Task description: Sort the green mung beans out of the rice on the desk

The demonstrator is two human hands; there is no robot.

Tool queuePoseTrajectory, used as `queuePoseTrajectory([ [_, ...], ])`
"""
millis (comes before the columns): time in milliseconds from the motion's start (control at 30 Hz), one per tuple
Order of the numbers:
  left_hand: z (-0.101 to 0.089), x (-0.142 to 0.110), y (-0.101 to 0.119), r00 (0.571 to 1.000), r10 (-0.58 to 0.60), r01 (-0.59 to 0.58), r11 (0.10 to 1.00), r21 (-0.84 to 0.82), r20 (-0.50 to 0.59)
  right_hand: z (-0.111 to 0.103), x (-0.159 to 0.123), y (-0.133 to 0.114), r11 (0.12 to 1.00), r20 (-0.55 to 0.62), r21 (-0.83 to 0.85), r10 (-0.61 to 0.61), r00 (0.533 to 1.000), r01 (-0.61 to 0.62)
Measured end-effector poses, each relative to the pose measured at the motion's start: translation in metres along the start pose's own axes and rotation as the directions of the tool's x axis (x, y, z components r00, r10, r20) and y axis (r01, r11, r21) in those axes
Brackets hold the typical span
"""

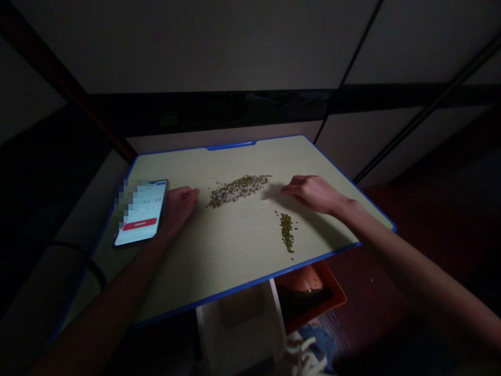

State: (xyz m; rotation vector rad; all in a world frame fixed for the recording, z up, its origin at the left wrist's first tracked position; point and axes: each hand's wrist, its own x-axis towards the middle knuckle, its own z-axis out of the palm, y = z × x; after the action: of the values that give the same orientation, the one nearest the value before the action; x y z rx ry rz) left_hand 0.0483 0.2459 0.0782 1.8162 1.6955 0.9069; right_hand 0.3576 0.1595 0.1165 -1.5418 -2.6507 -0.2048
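A long heap of small green and pale brown seeds (239, 189), mixed with paler bits, lies across the middle of a pale board (219, 245). Nearer the front edge is a narrower heap of green, bean-like seeds (287, 232). My right hand (309, 192) is just right of the long heap, fingers pinched together and casting a shadow on the board. Whatever those fingertips may hold is too small to see. Left of the heap, my left hand (180, 203) rests in a loose fist beside a phone (141, 214), with no object showing in it.
Blue trim (250, 282) edges the board. Below its front side stand a white bin (242, 324) and an orange container (332, 300) with dark contents. A dark cable (84, 253) curves at left. Pale cabinet panels (215, 47) rise behind, and the floor (387, 277) is dark red.
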Motion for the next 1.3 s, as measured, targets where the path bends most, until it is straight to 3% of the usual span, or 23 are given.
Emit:
queuePoseTrajectory([
  [200, 0.0, 0.001, -0.001, 1.0, -0.003, 0.003, 1.0, -0.004, 0.004, 0.026, -0.012, -0.011, 0.985, -0.056, 0.171, 0.017, 0.998, -0.007],
  [400, 0.002, 0.003, -0.003, 1.0, -0.005, 0.005, 1.0, -0.009, 0.01, 0.023, -0.038, -0.018, 0.966, -0.028, 0.246, 0.09, 0.996, -0.081],
  [567, 0.001, 0.002, -0.003, 1.0, -0.011, 0.011, 1.0, -0.004, 0.004, 0.022, -0.049, -0.007, 0.937, -0.062, 0.313, 0.181, 0.982, -0.153],
  [800, 0.001, 0.001, -0.001, 1.0, -0.009, 0.009, 1.0, 0.002, 0.005, 0.019, -0.059, 0.01, 0.935, -0.036, 0.344, 0.103, 0.994, -0.085],
  [1033, 0.001, 0.002, -0.003, 1.0, -0.005, 0.005, 1.0, 0.006, 0.01, 0.022, -0.057, 0.01, 0.942, -0.062, 0.323, 0.12, 0.991, -0.094],
  [1300, 0.001, 0.002, -0.003, 1.0, -0.002, 0.002, 1.0, 0.01, 0.006, 0.019, -0.055, 0.012, 0.917, -0.046, 0.397, 0.056, 0.997, -0.033],
])
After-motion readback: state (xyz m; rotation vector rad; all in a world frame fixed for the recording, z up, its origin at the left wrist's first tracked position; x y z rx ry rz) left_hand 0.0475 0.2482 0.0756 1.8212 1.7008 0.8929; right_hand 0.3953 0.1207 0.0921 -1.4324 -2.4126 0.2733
